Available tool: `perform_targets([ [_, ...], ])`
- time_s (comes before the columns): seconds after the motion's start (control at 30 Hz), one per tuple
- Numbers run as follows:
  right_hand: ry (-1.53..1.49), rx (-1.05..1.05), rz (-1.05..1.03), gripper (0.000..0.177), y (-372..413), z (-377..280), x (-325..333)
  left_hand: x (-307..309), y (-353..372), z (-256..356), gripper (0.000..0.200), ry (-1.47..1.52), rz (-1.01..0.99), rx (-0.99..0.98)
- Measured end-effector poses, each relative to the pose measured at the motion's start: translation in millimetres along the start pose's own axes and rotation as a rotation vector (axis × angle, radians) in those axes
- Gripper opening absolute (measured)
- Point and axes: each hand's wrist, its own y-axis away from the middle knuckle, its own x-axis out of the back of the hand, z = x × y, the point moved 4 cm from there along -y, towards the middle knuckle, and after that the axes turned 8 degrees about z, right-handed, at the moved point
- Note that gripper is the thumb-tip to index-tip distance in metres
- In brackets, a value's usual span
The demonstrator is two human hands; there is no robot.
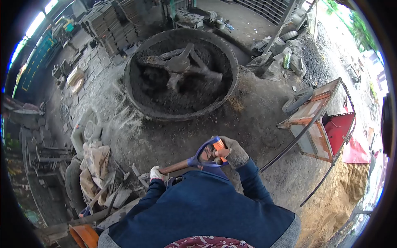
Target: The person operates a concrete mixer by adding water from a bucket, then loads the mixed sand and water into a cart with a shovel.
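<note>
A shovel [175, 167] lies across the front of my body, with a wooden shaft and a blue D-shaped handle that has an orange grip. My right hand [234, 153], in a grey work glove, is closed around that grip. Lower on the shaft, my left hand [158, 174] in a pale knitted glove is wrapped around the wood. Grey metal that looks like the blade shows just left of it, partly hidden. Ahead of me stands a large round mixer pan [178, 118], its central arms [180, 64] surrounded by dark, crumbly mix [178, 101].
To the right, a rusty cart-like metal box [316, 120] with long bars stands near a sand pile [331, 186]. Sacks [95, 161] and a second shovel [97, 200] lie at left, above an orange bucket [82, 235]. Stacked boards [109, 25] stand behind the pan.
</note>
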Motion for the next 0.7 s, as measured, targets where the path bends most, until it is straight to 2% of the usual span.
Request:
perform_targets([
  [0.07, -0.052, -0.009, 0.004, 0.058, -9.0, -2.9, 37.0, -42.4, -13.5, -2.2, 0.035, -0.009, -0.026, -0.071],
  [0.13, -0.04, 0.034, 0.031, 0.062, -16.0, -9.6, 79.9, -99.5, -30.2, -6.9, 0.041, -0.003, -0.027, -0.06],
  [0.2, -0.078, 0.084, 0.089, 0.063, -9.4, -37.3, 109.6, -189.3, 72.2, -30.2, 0.044, -0.109, -0.146, -0.006],
  [0.27, -0.092, 0.115, 0.215, 0.061, 5.6, -66.8, 136.0, -244.3, 12.6, -45.6, 0.049, -0.148, -0.342, 0.086],
  [0.3, -0.089, 0.129, 0.285, 0.062, 13.9, -82.2, 146.8, -279.8, 17.8, -57.2, 0.052, -0.218, -0.398, 0.026],
  [0.33, -0.084, 0.143, 0.355, 0.062, 20.7, -96.7, 157.5, -314.1, 17.0, -69.9, 0.051, -0.257, -0.414, 0.046],
  [0.37, -0.057, 0.173, 0.429, 0.064, 27.7, -108.6, 169.8, -352.6, 51.8, -85.5, 0.048, -0.333, -0.408, 0.077],
  [0.4, -0.026, 0.221, 0.498, 0.064, 31.7, -115.6, 182.4, -387.7, 43.8, -101.3, 0.047, -0.394, -0.463, 0.09],
  [0.43, 0.007, 0.268, 0.564, 0.065, 35.0, -120.9, 194.2, -421.1, 60.4, -118.1, 0.045, -0.429, -0.475, 0.133],
  [0.47, 0.043, 0.31, 0.628, 0.065, 38.5, -126.6, 203.8, -453.6, 43.3, -136.7, 0.043, -0.438, -0.546, 0.236],
  [0.5, 0.06, 0.28, 0.675, 0.065, 41.3, -133.2, 211.0, -482.4, 69.6, -151.9, 0.043, -0.474, -0.462, 0.158],
  [0.53, 0.151, 0.332, 0.735, 0.065, 38.5, -139.4, 220.8, -504.8, 96.0, -162.1, 0.045, -0.594, -0.496, 0.167],
  [0.6, 0.341, 0.437, 0.838, 0.065, 29.0, -153.1, 240.7, -538.6, 84.0, -182.2, 0.043, -0.811, -0.662, 0.152],
  [0.63, 0.333, 0.437, 0.857, 0.061, 19.7, -156.5, 254.0, -552.3, 102.6, -185.2, 0.035, -0.928, -0.563, -0.056],
  [0.7, 0.348, 0.495, 0.921, 0.059, -2.5, -167.5, 285.3, -568.2, 82.3, -186.4, 0.031, -1.117, -0.56, -0.226],
])
